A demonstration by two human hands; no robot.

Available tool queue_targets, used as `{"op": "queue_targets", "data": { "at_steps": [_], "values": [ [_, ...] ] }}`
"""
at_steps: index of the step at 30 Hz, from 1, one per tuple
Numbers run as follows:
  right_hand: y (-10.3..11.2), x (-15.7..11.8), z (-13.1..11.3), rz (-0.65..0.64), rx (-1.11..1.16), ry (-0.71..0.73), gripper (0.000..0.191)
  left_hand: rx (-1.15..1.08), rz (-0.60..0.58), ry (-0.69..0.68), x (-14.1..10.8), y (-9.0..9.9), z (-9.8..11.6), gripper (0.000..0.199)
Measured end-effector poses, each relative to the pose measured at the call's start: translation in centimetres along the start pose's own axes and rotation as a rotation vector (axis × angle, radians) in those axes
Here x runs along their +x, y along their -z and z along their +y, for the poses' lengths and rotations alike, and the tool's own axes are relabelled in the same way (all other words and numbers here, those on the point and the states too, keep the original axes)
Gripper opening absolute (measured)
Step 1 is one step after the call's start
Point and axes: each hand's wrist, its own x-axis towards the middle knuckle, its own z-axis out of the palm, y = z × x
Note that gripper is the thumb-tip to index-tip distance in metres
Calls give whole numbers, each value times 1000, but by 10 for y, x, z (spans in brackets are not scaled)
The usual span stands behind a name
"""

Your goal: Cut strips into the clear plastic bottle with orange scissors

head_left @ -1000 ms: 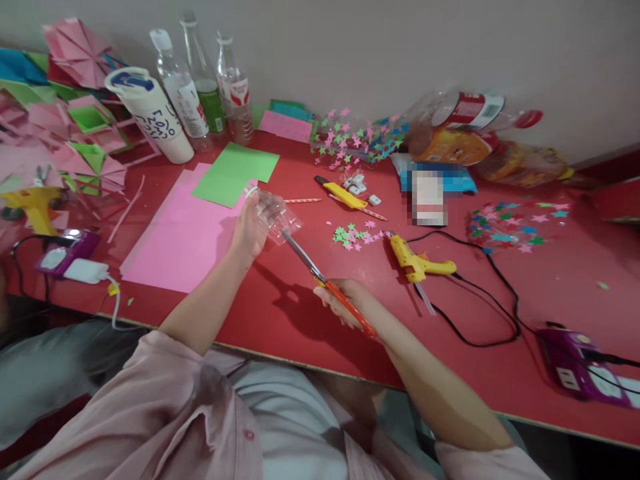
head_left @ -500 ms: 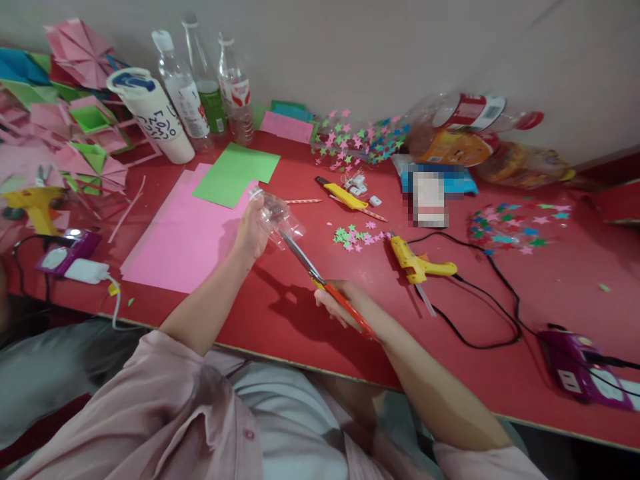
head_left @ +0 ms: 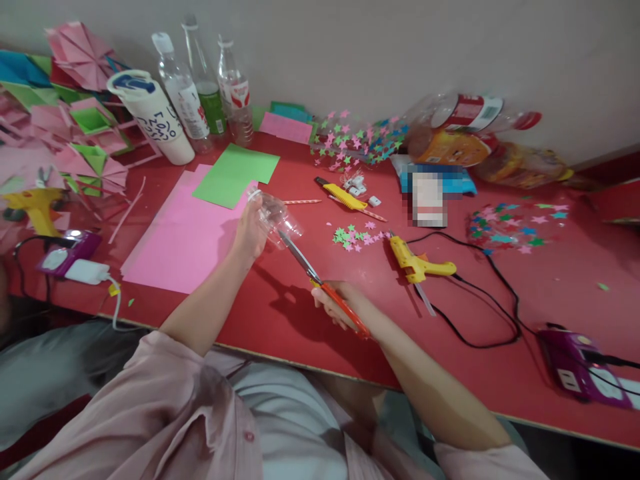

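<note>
My left hand [head_left: 251,230] is wrapped round the clear top piece of a plastic bottle [head_left: 275,217], neck toward the upper left and cut edge toward the right. Red-handled scissors [head_left: 320,280] are gripped in my right hand [head_left: 340,307], their blades reaching up to the bottle's cut rim. Whether the blades are open on the plastic I cannot tell. Beneath my left forearm lie pink paper sheets [head_left: 175,233] with a green sheet [head_left: 237,175] on top. Small paper stars [head_left: 355,238] are heaped right of the bottle piece.
A yellow glue gun [head_left: 415,262] with a black cord lies to the right, near a purple power strip [head_left: 575,367]. A yellow box cutter [head_left: 343,195] rests at the middle. Bottles [head_left: 235,93] and a white tumbler [head_left: 155,120] stand by the wall. Pink paper crafts [head_left: 90,120] fill the left.
The scissors and my right hand have shifted very slightly left. My left hand keeps the bottle piece in nearly the same place.
</note>
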Motion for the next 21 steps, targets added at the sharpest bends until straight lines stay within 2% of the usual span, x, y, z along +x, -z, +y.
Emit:
{"op": "queue_targets", "data": {
  "at_steps": [6, 11, 17, 21],
  "values": [
    [3, 2, 7, 14, -62, 90, 46, 54, -4, -21, -2, -2, -1, 26],
    [2, 2, 3, -17, 23, 25, 48, 77, -4, -27, -2, -1, -2, 28],
    [-3, 1, -1, 23, -40, -89, 44, 92, -21, -43, -2, 1, -3, 36],
    [-1, 0, -2, -21, -9, -13, 46, 98, -33, -47, -2, 0, -3, 39]
  ]
}}
